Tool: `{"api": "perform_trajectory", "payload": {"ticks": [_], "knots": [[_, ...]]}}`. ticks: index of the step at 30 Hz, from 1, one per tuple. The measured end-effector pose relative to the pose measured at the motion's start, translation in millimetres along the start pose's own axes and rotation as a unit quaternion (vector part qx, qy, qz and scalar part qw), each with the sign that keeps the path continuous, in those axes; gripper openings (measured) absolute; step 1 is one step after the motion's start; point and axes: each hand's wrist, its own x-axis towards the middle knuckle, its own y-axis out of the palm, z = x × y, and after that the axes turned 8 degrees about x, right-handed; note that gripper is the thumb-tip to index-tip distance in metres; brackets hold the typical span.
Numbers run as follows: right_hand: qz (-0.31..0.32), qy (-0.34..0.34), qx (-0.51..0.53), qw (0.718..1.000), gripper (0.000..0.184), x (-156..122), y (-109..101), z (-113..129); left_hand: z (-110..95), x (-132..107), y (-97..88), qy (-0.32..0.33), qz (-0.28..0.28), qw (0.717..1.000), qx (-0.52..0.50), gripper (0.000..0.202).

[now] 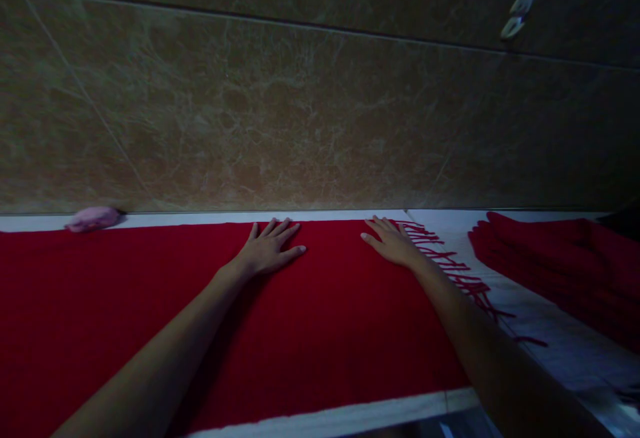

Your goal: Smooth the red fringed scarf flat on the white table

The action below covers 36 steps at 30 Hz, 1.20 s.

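Note:
A long red scarf (330, 331) lies spread flat on a white-covered table, its fringe (453, 266) fanned out at the right end. My left hand (267, 249) rests flat on the scarf near its far edge, fingers spread. To the right, close to the fringed end, my right hand (391, 241) also lies flat with fingers apart, at the same far edge. Neither hand grasps the cloth. The scarf's left end runs out of view.
A stack of folded red scarves (555, 258) lies at the right. By the wall at the far left sits a small pink bundle (93, 219). A brown tiled wall (300, 118) rises behind the white table surface (540, 321); a small light fitting (518, 17) is on it.

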Motion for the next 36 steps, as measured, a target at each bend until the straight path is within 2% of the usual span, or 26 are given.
{"api": "perform_trajectory", "payload": {"ticks": [3, 5, 9, 11, 14, 17, 19, 25, 29, 31, 34, 36], "knots": [[-0.006, -0.009, 0.025, 1.0, 0.059, 1.1, -6.0, -0.7, 1.6, 0.8, 2.4, 0.005, -0.003, 1.0, -0.003, 0.084], [-0.012, -0.04, 0.054, 0.998, 0.054, 6.4, -17.2, 7.0, 2.3, 1.2, 3.5, 0.006, -0.003, 1.0, -0.005, 0.085], [-0.073, -0.148, 0.175, 0.971, 0.042, 29.3, -32.9, 47.5, 2.5, 1.7, 4.4, 0.003, -0.01, 1.0, -0.011, 0.085], [-0.095, -0.149, 0.263, 0.948, 0.04, 42.2, -24.8, 71.6, 2.1, 1.8, 4.6, 0.005, -0.013, 1.0, -0.009, 0.086], [-0.097, -0.12, 0.358, 0.921, 0.04, 55.8, 4.7, 93.6, 2.3, 1.8, 5.0, 0.008, -0.012, 1.0, -0.004, 0.086], [-0.108, -0.102, 0.378, 0.914, 0.049, 61.8, 33.3, 92.4, 4.3, 1.9, 5.3, 0.0, -0.007, 1.0, -0.004, 0.087], [-0.108, -0.091, 0.386, 0.912, 0.057, 63.9, 43.6, 85.2, 6.2, 1.9, 4.9, -0.008, 0.002, 1.0, -0.006, 0.09], [-0.083, -0.082, 0.387, 0.915, 0.079, 67.3, 49.6, 79.1, 7.0, 0.9, 1.2, -0.019, 0.021, 1.0, -0.009, 0.093], [-0.096, -0.113, 0.334, 0.931, 0.096, 62.7, 48.9, 82.4, 6.4, 0.1, 1.5, -0.017, 0.013, 1.0, -0.011, 0.093], [-0.132, -0.123, 0.302, 0.936, 0.088, 59.5, 46.5, 80.6, 6.7, 0.1, 2.3, -0.013, 0.009, 1.0, -0.011, 0.093], [-0.187, -0.108, 0.273, 0.938, 0.063, 56.0, 40.9, 75.7, 7.2, 0.2, 3.2, -0.011, 0.004, 1.0, -0.011, 0.094], [-0.19, -0.101, 0.257, 0.942, 0.052, 54.5, 37.7, 74.3, 7.6, 0.3, 3.6, -0.01, 0.002, 1.0, -0.011, 0.094]]}}
